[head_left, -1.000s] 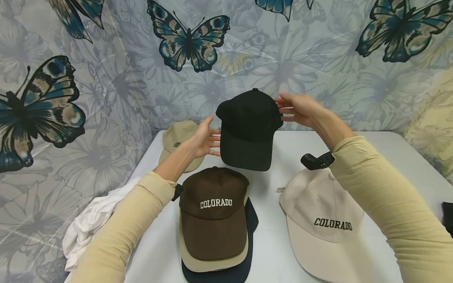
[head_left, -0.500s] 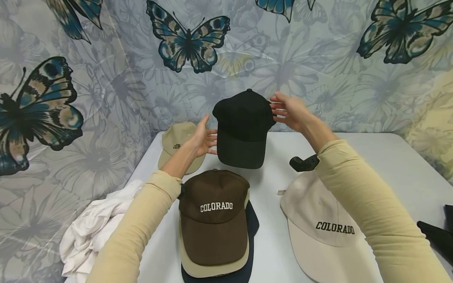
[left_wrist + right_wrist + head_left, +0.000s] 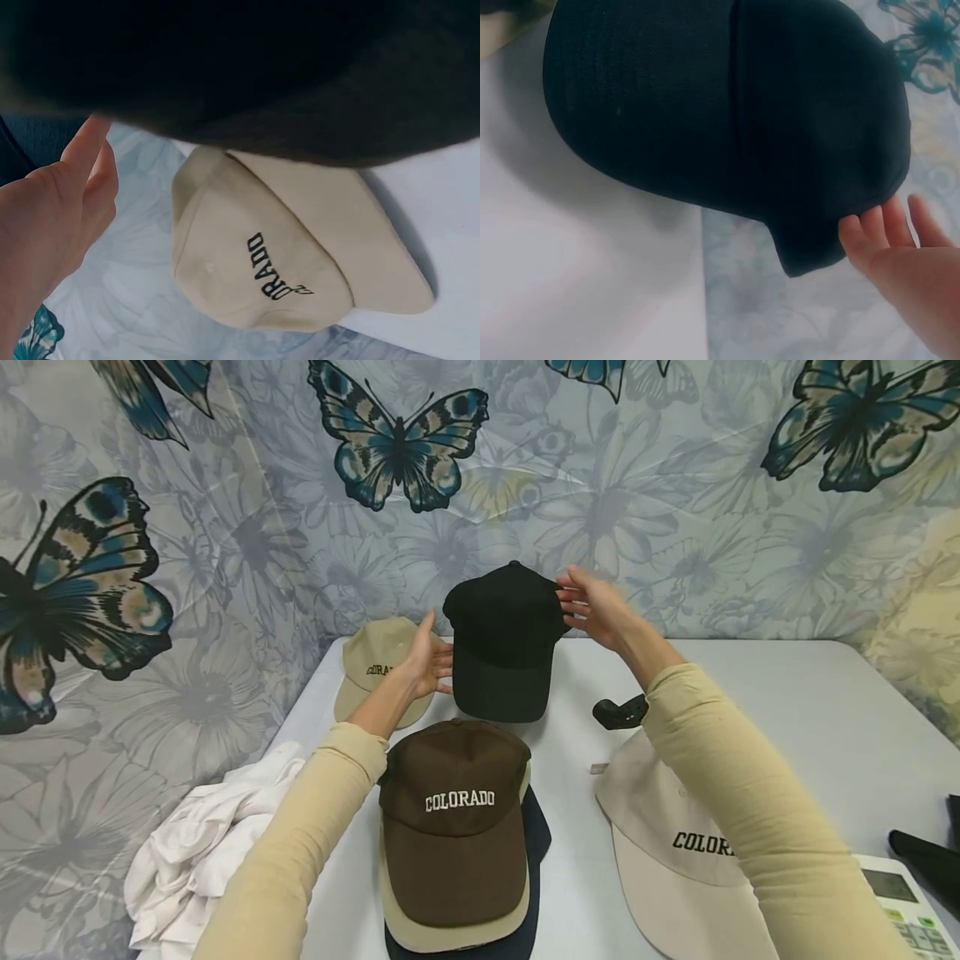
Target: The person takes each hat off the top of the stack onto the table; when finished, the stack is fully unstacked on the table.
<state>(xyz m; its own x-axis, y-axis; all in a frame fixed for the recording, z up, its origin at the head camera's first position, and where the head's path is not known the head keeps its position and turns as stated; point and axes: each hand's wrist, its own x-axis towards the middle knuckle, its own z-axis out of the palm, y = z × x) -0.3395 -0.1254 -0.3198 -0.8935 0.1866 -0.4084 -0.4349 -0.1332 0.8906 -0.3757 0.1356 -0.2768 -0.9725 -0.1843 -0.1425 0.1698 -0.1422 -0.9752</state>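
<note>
A plain black cap (image 3: pixel 504 643) stands upright between the two hands at the table's back, brim down and toward the camera. The left hand (image 3: pixel 429 662) is at its left side, fingers extended, some tips hidden behind it; in the left wrist view the cap's dark edge hangs over that hand (image 3: pixel 56 217). On the other side, the right hand (image 3: pixel 600 610) touches the cap's rear edge with nearly straight fingers. The right wrist view shows its fingertips against the black cap (image 3: pixel 817 135), near the back flap, with the hand (image 3: pixel 907 262) at the lower right.
A brown cap (image 3: pixel 457 860) tops a stack with beige and navy caps. A tan cap (image 3: pixel 382 647) lies at back left, a cream cap (image 3: pixel 675 868) at right. White cloth (image 3: pixel 202 835), a calculator (image 3: pixel 907 902) and black objects (image 3: pixel 926 860) are at the sides.
The black cap has moved left and, most recently, slightly lower, with both hands alongside it. The right forearm has swung left over the cream cap, and the calculator has come into view.
</note>
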